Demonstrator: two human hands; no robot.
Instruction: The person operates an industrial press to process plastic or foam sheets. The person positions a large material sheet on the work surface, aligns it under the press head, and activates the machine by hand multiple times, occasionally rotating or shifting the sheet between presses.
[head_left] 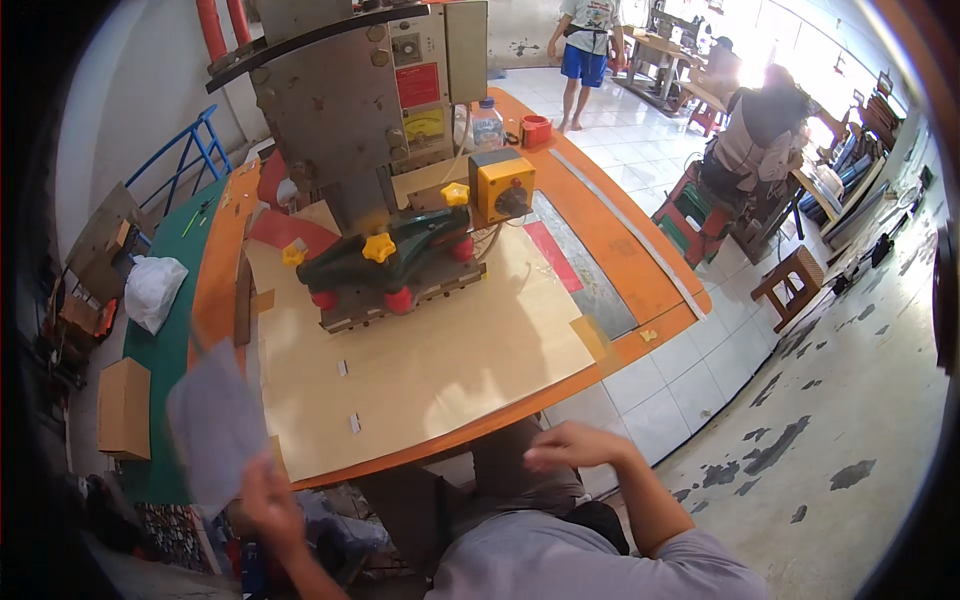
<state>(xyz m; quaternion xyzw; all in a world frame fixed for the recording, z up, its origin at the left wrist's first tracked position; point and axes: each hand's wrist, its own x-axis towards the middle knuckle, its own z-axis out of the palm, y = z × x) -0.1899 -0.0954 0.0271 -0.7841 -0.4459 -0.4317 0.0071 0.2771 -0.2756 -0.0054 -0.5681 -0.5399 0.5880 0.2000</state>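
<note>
My left hand is closed on the lower edge of a thin grey sheet, slightly blurred, held over the left side of the bench. Bent at the elbow, my right arm brings my right hand in front of my body, off the bench's near edge. Its fingers are curled together and I see nothing in them. Before me lies a tan board, with two small pale pieces on it. Above the board's far part stands a press machine with a dark green head and yellow star knobs.
An orange bench carries the press, a yellow control box, a water bottle and a red tape roll. Left are a green table, a white plastic bag and a cardboard box. Other people are beyond, right.
</note>
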